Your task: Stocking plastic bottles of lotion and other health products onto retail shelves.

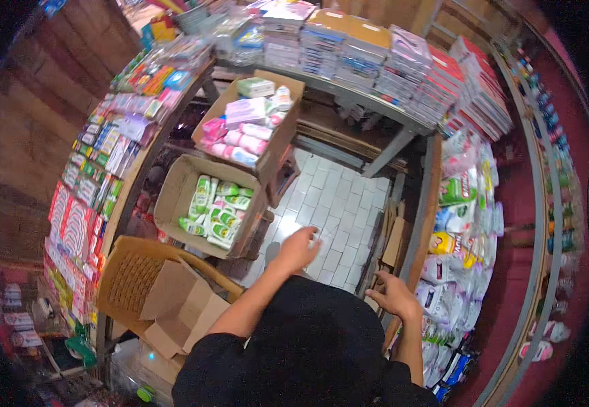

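Note:
My left hand (299, 248) hangs over the white tiled floor (340, 203), fingers apart and holding nothing. To its left stands an open cardboard box (172, 203) with several green-and-white bottles (223, 219) inside. Behind that box, a second cardboard box (284, 127) holds pink and white bottles (246, 140) and a few cartons (246, 111). My right hand (393, 296) is empty, fingers spread, beside the wooden edge (423, 229) of the right-hand shelf. Packaged pouches (444, 300) lie on that shelf, close to the hand.
A woven chair (134, 274) bears an open, flattened-looking carton (185, 300). Small boxed goods (86, 183) line the left table. Stacks of books (365, 51) sit on the far table. Folded cardboard (393, 241) leans under the right shelf. Bottles (554, 142) stand along the right wall rack.

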`<state>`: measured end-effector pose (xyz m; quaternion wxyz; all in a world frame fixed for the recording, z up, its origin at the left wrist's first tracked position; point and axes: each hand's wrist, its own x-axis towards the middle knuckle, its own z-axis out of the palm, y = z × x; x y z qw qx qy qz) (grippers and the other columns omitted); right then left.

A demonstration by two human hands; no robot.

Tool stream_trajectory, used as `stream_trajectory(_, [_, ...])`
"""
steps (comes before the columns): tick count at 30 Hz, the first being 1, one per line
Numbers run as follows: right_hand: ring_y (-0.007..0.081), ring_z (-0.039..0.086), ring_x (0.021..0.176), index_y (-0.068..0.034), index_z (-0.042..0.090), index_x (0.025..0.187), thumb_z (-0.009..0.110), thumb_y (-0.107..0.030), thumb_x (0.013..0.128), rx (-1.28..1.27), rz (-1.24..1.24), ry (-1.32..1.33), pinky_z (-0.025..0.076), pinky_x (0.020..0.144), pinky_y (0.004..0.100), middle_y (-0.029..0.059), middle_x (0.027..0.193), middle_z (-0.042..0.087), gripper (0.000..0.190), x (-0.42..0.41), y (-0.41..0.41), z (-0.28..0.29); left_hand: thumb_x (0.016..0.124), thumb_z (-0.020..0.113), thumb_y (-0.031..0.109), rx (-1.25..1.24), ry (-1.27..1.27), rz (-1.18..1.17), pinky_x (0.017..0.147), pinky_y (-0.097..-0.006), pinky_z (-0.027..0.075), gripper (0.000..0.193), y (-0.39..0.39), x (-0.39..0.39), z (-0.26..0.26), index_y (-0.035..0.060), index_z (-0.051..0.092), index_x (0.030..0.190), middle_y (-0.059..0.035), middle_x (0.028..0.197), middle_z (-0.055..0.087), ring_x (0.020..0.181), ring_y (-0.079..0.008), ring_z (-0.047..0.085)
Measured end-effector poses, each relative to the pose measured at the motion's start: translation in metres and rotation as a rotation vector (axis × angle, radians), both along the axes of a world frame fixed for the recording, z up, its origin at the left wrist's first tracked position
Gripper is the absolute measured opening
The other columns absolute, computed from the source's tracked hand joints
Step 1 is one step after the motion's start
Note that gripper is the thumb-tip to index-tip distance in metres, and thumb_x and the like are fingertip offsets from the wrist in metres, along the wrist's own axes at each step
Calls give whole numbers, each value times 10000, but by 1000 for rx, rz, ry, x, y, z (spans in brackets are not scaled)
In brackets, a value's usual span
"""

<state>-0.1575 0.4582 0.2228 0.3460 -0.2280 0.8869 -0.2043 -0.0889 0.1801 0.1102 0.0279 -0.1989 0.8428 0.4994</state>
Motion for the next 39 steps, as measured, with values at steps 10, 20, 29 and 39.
stream_trajectory(10, [433, 545, 1168, 51, 509, 1293, 704, -248, 845, 171, 187, -25, 446, 991, 454, 304, 1225, 574, 573, 4, -161, -37, 762, 614, 173, -149, -612, 575, 905, -474, 497, 350, -275, 103, -175, -70, 669, 1009, -311, 1112, 627, 1070, -428, 610])
stream_trajectory(20, [425, 552, 1158, 35, 477, 1326, 685, -237, 861, 148, 202, -25, 453, 987, 450, 287, 1229, 575, 578, 4, -251, -44, 831, 609, 301, 262, -1034, 523, 941, -416, 488, 440, -346, 124, -374, 5, 659, 1152, -219, 1252, 607, 1118, -350, 611])
stream_trajectory(29, [424, 563, 1146, 20, 514, 1301, 677, -247, 872, 208, 134, -44, 463, 978, 455, 271, 1228, 585, 531, -1, -267, -55, 719, 762, 515, -276, -983, 661, 984, -499, 466, 871, -271, 35, -247, -47, 478, 1320, -242, 1284, 529, 1234, -385, 516])
stream_trajectory(39, [427, 561, 1141, 10, 493, 1318, 671, -251, 877, 275, 200, -71, 469, 971, 465, 258, 1236, 576, 543, -11, -280, -65, 665, 856, 379, 92, -536, 827, 1010, -419, 460, 999, -268, 50, -346, -111, 353, 1376, -307, 1307, 523, 1198, -401, 544])
